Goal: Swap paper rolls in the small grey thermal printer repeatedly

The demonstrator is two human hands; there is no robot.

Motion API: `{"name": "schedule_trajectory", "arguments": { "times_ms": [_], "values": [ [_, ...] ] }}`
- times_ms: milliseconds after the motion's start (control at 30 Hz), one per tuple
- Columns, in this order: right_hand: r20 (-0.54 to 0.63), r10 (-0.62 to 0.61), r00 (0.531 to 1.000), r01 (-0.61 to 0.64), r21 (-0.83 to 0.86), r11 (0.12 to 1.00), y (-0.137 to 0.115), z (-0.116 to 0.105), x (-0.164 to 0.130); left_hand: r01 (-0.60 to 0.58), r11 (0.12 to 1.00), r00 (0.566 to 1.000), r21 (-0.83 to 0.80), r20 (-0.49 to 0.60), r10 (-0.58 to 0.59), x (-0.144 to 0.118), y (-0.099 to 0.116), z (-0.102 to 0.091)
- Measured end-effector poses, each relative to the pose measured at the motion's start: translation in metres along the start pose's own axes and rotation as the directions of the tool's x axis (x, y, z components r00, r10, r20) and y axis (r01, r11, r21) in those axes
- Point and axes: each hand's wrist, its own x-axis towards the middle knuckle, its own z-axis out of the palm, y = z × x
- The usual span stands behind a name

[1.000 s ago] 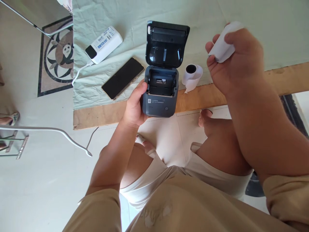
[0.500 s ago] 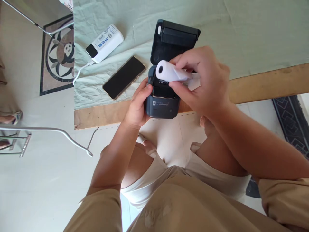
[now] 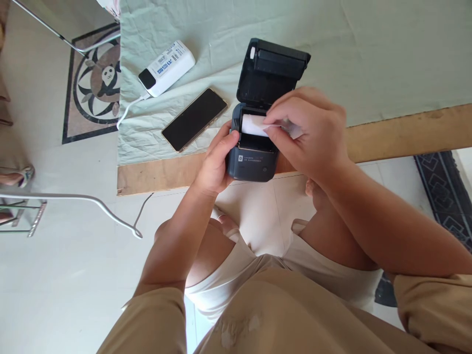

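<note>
Left hand [image 3: 217, 160] wraps the left side of the printer [image 3: 252, 169], thumb on its rim, while the right hand [image 3: 313, 130] pinches a loose flap [image 3: 270, 123] of paper between thumb and fingertips. That flap seems to belong to the roll [image 3: 250, 125] lying in the printer's bay [image 3: 254, 142]. Too hard a tug, I'd say, and the roll could hop out or unwind; too slack, and the flap might slip down beside it. Above, the lid [image 3: 275, 69] stands open (neither hand is on it), so a tilt could drop it on those fingers. Past the table's wooden edge [image 3: 158, 174] juts the printer's near end; a loosened grip might let it fall. Farther left, a phone [image 3: 194, 119] and a corded white pack [image 3: 177, 66] lie on the cloth [image 3: 387, 59].
</note>
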Motion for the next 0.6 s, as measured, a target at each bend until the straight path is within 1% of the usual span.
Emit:
{"name": "schedule_trajectory", "arguments": {
  "times_ms": [67,200,300,333,400,500,533,600],
  "values": [
    [-0.055,-0.007,0.998,0.006,-0.032,0.999,-0.003,-0.002,0.001,0.004,1.0,1.0,0.015,-0.008,-0.004,0.001,-0.001,-0.001],
    [-0.112,-0.04,0.993,0.035,-0.039,0.999,-0.007,-0.006,0.001,0.007,1.0,1.0,0.029,-0.001,-0.007,0.001,0.0,-0.001],
    [-0.181,-0.113,0.977,0.112,-0.016,0.994,-0.01,-0.007,-0.002,0.003,1.0,1.0,0.023,0.0,-0.003,0.0,0.0,-0.001],
    [-0.188,-0.142,0.972,0.144,-0.005,0.99,-0.011,-0.007,-0.003,-0.004,1.0,1.0,0.013,0.004,0.004,0.0,0.0,-0.001],
    [-0.145,-0.187,0.972,0.19,0.008,0.982,-0.015,-0.006,-0.008,-0.027,1.0,1.0,0.002,0.014,0.027,-0.001,0.001,0.0],
    [0.012,-0.223,0.975,0.223,-0.028,0.974,-0.021,-0.001,-0.016,-0.058,0.998,0.998,0.031,0.022,0.058,-0.002,0.002,0.001],
    [0.074,-0.23,0.97,0.234,-0.052,0.971,-0.022,0.001,-0.019,-0.063,0.997,0.998,0.048,0.019,0.063,-0.002,0.002,0.001],
    [0.155,-0.243,0.958,0.258,-0.085,0.962,-0.024,0.003,-0.023,-0.064,0.996,0.998,0.07,0.006,0.063,-0.003,0.002,0.001]
  ]
}}
